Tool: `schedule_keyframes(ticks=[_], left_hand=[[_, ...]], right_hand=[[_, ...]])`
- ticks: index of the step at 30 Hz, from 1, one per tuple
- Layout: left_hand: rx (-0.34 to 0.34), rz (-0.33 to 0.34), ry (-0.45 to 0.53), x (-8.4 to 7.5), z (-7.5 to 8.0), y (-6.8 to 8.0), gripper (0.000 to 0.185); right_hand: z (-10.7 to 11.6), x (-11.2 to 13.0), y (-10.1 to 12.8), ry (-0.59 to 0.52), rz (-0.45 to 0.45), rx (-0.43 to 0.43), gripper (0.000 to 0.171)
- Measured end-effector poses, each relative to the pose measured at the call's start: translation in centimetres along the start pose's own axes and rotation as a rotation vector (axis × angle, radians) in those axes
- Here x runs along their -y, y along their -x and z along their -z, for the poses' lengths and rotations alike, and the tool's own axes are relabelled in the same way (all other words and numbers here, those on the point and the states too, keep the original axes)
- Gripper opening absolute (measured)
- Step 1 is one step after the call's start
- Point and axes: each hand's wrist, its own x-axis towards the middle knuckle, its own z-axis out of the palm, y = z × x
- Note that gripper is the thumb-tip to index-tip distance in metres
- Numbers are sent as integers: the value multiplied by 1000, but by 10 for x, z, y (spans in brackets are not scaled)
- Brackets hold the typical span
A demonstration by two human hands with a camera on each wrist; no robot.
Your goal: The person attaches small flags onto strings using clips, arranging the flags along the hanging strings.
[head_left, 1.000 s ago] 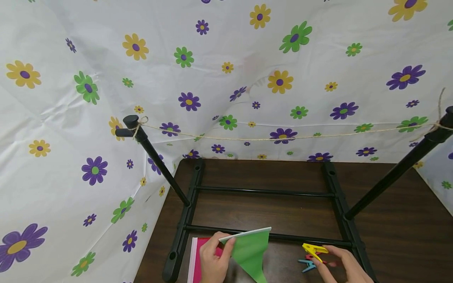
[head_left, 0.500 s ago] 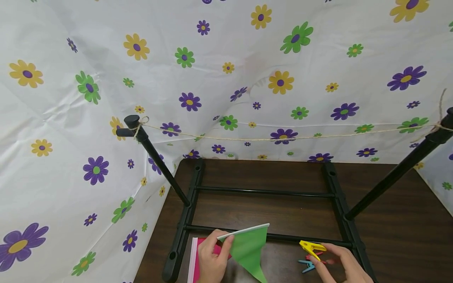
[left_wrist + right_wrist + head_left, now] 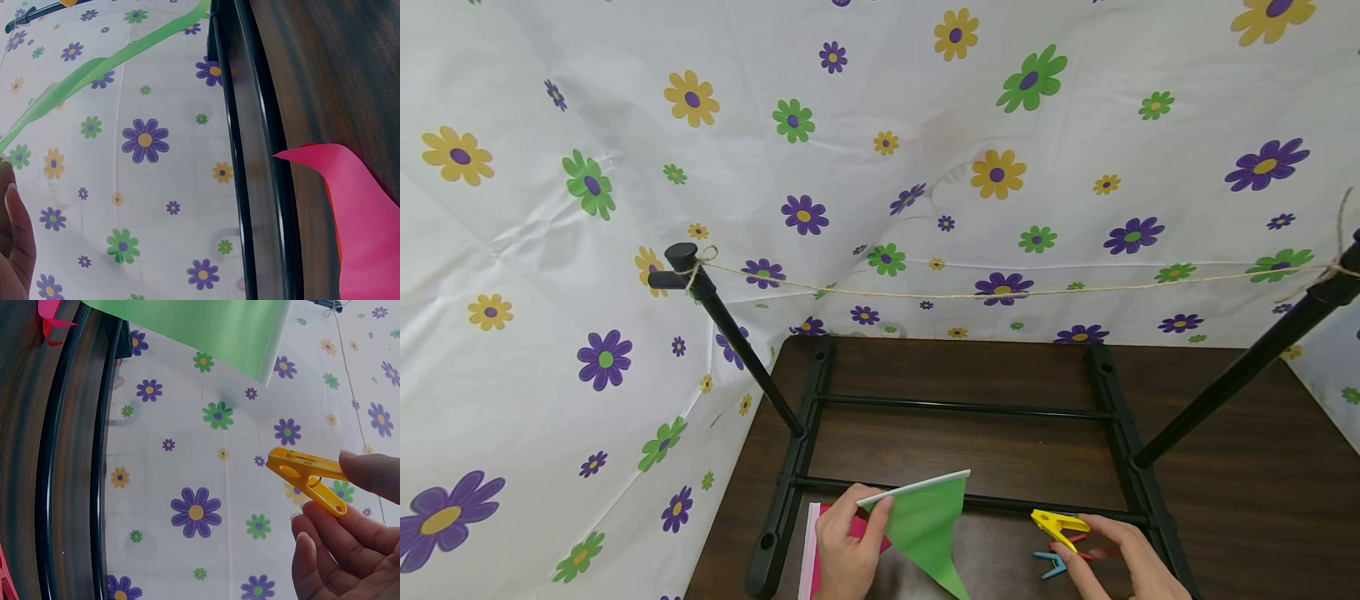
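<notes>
left hand (image 3: 844,557) pinches green flag (image 3: 925,533), right hand (image 3: 1123,567) pinches yellow clothespin (image 3: 1056,526) before black rack (image 3: 958,408)

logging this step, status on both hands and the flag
Left hand pinches green flag, lifted off table. Right hand pinches yellow clip. String bare between posts, nothing in the way.

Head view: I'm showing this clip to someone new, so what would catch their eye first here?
First, the flowered sheet filling the background, with a string stretched between two black posts before it. Then, low down over the dark table, the left hand holds up a green pennant by its white top edge, above a pink pennant lying flat. Beside it, the right hand pinches a yellow clothespin.
</notes>
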Motion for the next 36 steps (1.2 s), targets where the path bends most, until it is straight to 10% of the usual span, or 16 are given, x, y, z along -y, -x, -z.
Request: schedule_keyframes(ticks=[36], left_hand=[[5,-9,37,-7,0,-7,9]], right_hand=[[2,5,-2,-4,16,3,54]])
